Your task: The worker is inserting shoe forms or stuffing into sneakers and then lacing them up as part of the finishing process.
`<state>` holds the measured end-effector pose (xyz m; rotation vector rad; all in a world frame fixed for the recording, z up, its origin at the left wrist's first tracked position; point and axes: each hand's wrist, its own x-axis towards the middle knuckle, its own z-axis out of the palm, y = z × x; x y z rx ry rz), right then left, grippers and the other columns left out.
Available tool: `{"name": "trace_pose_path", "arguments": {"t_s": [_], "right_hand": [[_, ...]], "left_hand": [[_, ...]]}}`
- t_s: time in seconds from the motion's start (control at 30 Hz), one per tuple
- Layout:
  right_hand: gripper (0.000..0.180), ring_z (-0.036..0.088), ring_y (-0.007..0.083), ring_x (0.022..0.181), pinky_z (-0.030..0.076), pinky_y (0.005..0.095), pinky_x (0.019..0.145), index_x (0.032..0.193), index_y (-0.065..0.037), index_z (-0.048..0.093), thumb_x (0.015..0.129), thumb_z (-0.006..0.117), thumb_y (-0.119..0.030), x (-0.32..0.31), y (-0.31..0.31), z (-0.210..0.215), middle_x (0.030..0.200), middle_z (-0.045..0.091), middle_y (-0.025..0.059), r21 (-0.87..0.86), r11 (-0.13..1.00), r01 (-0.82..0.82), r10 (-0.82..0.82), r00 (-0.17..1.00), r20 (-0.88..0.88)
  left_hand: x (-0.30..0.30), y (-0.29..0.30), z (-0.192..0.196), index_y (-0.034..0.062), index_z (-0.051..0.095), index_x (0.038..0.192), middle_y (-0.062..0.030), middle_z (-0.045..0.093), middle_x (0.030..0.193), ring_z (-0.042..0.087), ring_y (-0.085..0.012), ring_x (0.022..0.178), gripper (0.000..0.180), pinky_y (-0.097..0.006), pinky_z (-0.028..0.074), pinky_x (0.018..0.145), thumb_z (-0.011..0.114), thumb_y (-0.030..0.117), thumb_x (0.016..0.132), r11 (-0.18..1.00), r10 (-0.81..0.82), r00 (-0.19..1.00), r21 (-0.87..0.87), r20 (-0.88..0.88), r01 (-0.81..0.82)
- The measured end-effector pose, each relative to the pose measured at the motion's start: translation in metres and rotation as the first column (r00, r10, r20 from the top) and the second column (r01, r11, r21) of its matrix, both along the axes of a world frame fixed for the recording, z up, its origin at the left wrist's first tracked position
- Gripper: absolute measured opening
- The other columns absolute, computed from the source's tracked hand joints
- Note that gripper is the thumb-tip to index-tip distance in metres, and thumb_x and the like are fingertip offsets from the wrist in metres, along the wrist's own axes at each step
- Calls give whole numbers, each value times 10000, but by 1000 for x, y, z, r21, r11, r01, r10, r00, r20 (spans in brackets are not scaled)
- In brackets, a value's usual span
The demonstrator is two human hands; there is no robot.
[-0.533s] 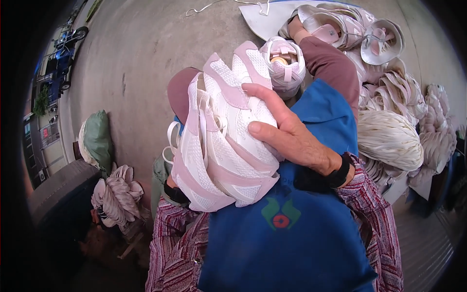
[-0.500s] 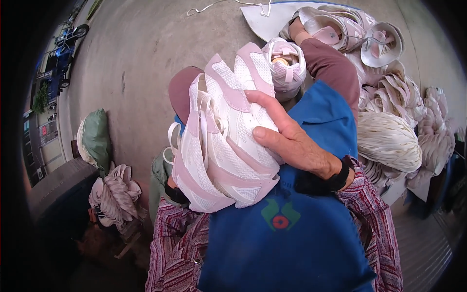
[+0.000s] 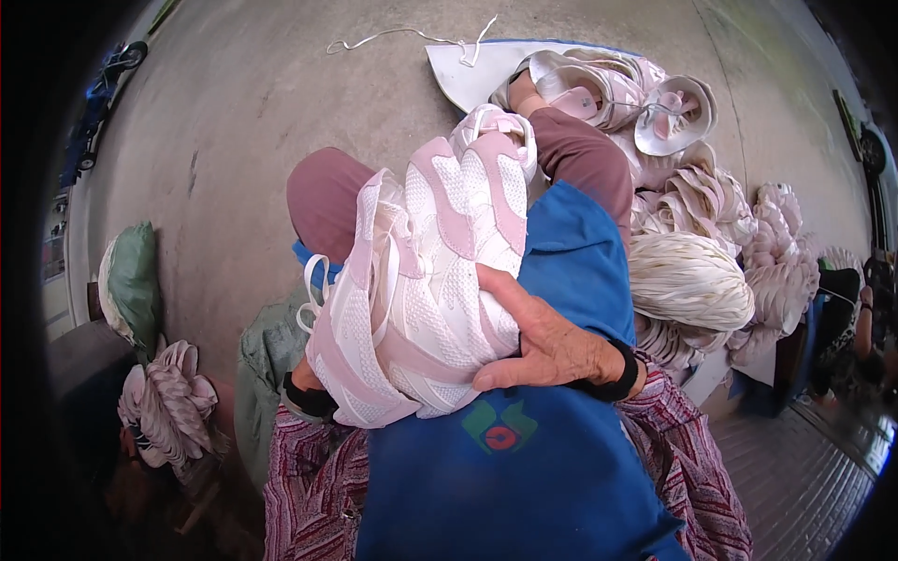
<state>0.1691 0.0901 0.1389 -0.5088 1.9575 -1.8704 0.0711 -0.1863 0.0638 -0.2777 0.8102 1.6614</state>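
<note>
Several white-and-pink mesh shoe uppers [image 3: 426, 290] are bunched in a stack over my lap, their pink bands lying side by side. My right hand [image 3: 547, 346] grips the stack's right side, thumb low and forefinger stretched higher up. At the lower left edge, part of my left hand [image 3: 306, 376] shows; its fingers are hidden behind the uppers. A white lace [image 3: 309, 294] loops out on the left side. Just beyond the stack, another pink-and-white shoe piece [image 3: 491, 126] is partly covered.
A blue apron [image 3: 505, 505] covers my lap. On the right lie piles of shoe uppers [image 3: 697, 210] and a bundle of cream strips [image 3: 690, 280]. A white board [image 3: 458, 79] with a loose cord [image 3: 402, 33] lies ahead. A green sack [image 3: 136, 285] and more uppers [image 3: 173, 402] are at left.
The view has shifted, so the surroundings appear further left. My right hand has slid lower along the stack, its thumb now near the bottom edge. The shoe piece beyond is more covered.
</note>
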Motion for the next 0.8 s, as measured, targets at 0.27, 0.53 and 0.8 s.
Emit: {"name": "trace_pose_path", "arguments": {"t_s": [0.27, 0.53, 0.8], "right_hand": [[933, 482, 235, 1284, 383, 353, 1084, 1446, 7, 387, 723, 893, -294, -15, -3, 4, 1376, 508, 146, 40, 988, 148, -152, 978, 146], [746, 586, 207, 1127, 473, 321, 980, 1363, 31, 462, 778, 841, -234, -34, 0, 7, 1242, 588, 150, -269, 874, 404, -285, 876, 389], [656, 529, 273, 1232, 420, 362, 1039, 1388, -10, 442, 864, 743, -263, -13, -14, 26, 1327, 523, 172, 11, 941, 338, -333, 932, -140]], "left_hand": [[18, -18, 8, 74, 361, 1471, -170, 512, 1386, 568, -315, 1209, 577, -468, 498, 1017, 395, 449, 1034, 998, 54, 998, 8, -9, -54], [21, -17, 2, 74, 356, 1473, -171, 510, 1386, 569, -315, 1207, 580, -468, 498, 1016, 394, 451, 1034, 1000, 24, 1000, 4, -8, -24], [46, -16, 0, 75, 352, 1475, -172, 509, 1385, 569, -314, 1205, 582, -468, 499, 1015, 394, 452, 1033, 997, 81, 996, 22, -38, -81]]}}
